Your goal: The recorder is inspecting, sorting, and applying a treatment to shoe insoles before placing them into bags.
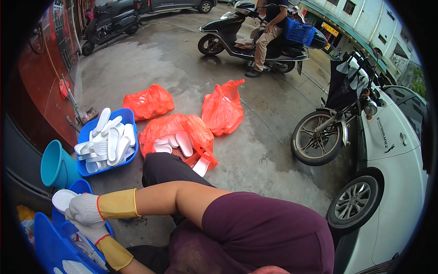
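Both gloved hands are at the lower left. The right hand (84, 209) holds a white sole (62, 199); I cannot tell what the left hand (93, 232) grips. The blue basket (129, 116) is already full, and more soles wait in the open red bag (178, 132).

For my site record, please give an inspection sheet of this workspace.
Surface: wet concrete ground.
Job's things: white sole held over a blue bin; blue basket full of soles.
Clutter: three red bags, one open with soles; teal bucket.
Hands: right hand and left hand, both gloved, on the sole.
Cables: nothing seen.
Surroundings: scooter with a seated person, motorbike, white car.
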`<state>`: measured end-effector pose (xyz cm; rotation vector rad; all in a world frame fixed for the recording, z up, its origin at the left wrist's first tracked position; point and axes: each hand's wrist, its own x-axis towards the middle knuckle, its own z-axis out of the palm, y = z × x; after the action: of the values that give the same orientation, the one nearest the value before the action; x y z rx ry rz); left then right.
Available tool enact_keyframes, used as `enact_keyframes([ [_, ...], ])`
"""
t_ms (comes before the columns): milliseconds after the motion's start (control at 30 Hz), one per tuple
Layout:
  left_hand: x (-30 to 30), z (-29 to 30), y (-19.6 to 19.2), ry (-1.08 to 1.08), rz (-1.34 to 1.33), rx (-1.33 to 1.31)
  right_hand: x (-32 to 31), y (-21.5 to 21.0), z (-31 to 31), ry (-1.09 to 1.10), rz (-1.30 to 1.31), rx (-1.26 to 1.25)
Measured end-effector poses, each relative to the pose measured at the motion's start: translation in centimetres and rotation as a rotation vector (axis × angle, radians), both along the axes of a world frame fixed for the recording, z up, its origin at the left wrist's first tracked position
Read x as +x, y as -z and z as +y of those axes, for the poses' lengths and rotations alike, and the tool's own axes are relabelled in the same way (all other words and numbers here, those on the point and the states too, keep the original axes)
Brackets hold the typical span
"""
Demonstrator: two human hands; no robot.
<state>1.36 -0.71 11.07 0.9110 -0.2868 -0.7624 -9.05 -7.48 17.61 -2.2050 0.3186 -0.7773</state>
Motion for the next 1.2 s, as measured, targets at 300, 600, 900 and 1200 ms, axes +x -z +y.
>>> enact_keyframes([
  [300, -3.6, 0.9, -4.1, -0.038, 0.054, -0.019, -7.0, 0.2, -0.4, -0.133, 0.193, 0.077],
  [600, -3.6, -1.6, 1.4, 0.082, 0.104, 0.034, -5.9, 1.6, -4.0, 0.14, 0.351, -0.145],
  [900, -10.7, -2.3, 0.6, 0.337, 0.159, -0.019, -3.4, 3.0, -10.1, 0.291, 0.44, -0.198],
  [1200, -7.8, -1.8, 4.1, 0.247, 0.083, 0.001, -1.9, 5.6, -7.3, 0.118, 0.228, -0.172],
])
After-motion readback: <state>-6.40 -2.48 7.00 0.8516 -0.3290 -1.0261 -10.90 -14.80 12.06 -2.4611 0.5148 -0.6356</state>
